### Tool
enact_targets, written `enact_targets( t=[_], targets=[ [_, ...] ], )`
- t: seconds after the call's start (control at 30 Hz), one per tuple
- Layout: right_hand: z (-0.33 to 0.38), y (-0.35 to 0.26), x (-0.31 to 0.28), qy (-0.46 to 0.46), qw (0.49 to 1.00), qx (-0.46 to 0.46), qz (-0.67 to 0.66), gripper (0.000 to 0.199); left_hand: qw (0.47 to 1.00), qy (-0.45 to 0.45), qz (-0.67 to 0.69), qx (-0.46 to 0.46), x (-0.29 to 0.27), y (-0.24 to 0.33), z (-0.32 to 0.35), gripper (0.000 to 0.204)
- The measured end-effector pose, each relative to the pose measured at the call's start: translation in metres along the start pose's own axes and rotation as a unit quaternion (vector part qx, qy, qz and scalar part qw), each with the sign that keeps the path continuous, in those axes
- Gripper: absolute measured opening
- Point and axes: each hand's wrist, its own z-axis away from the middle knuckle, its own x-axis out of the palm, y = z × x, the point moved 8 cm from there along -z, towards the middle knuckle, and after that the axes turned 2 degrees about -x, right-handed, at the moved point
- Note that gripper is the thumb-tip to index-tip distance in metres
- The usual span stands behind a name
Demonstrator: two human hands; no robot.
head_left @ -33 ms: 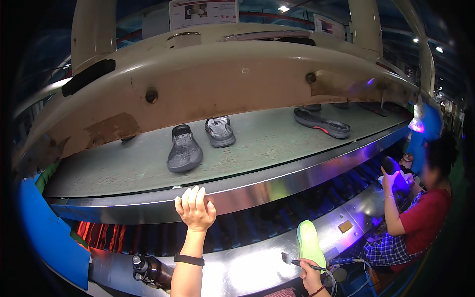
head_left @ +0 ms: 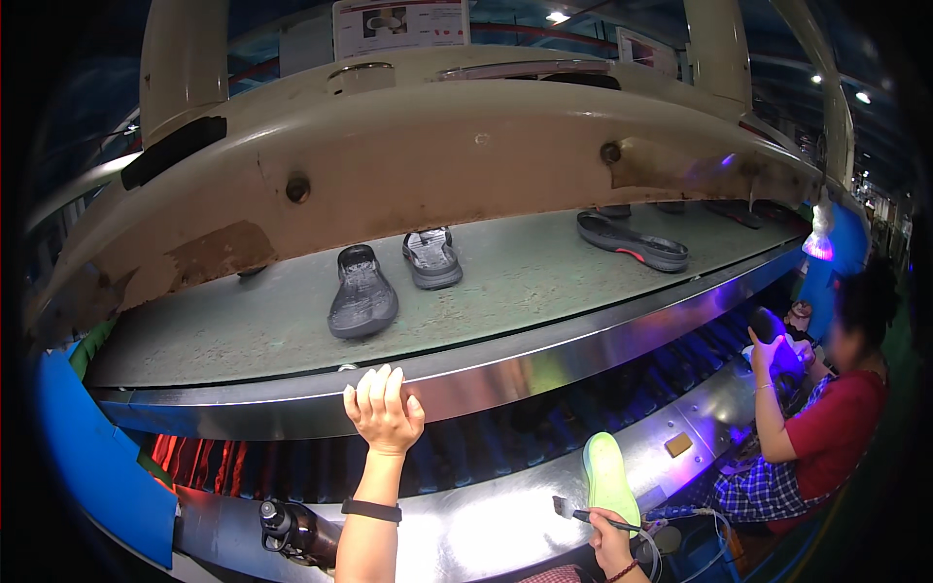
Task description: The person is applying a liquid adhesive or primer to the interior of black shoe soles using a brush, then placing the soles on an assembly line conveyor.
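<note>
My left hand [head_left: 384, 410] rests on the metal rail [head_left: 486, 379] at the front of a green conveyor belt [head_left: 243, 335]. Its fingers lie over the top edge with the thumb apart, holding nothing. At lower right, my right hand [head_left: 612, 540] is closed round the dark handle of a brush [head_left: 575, 512], bristles pointing left. A yellow-green shoe sole [head_left: 609, 466] lies right beside that hand, its lower end partly hidden. Beyond my left hand on the belt stand a grey-black sole [head_left: 363, 296], a second dark sole [head_left: 433, 259] and one with a red accent [head_left: 632, 243].
A beige machine hood [head_left: 466, 146] overhangs the belt. On the shiny metal shelf [head_left: 447, 525] are a dark bottle [head_left: 292, 530] at left and a tan block [head_left: 678, 444] at right. A co-worker in red [head_left: 836, 418] sits at right under violet light, holding a dark piece.
</note>
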Motion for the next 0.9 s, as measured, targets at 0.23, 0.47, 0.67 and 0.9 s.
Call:
enact_targets(
  t=[0.23, 0.47, 0.67, 0.9],
  targets=[
    [-0.007, 0.006, -0.01, -0.007, 1.0, 0.003, -0.008, 0.012, 1.0, 0.001, 0.009, -0.002, 0.001, 0.004, -0.001, 0.038],
    [-0.007, 0.004, -0.014, 0.031, 0.999, 0.006, -0.012, 0.015, 1.0, -0.006, 0.017, -0.008, 0.002, 0.007, -0.002, 0.039],
    [-0.01, 0.0, -0.026, 0.024, 0.999, -0.012, -0.024, 0.017, 0.999, -0.018, 0.033, -0.018, 0.0, 0.012, -0.007, 0.039],
    [-0.017, -0.019, -0.053, 0.05, 0.996, -0.041, -0.057, 0.017, 0.988, -0.086, 0.095, -0.087, -0.017, 0.017, -0.034, 0.026]
  ],
)
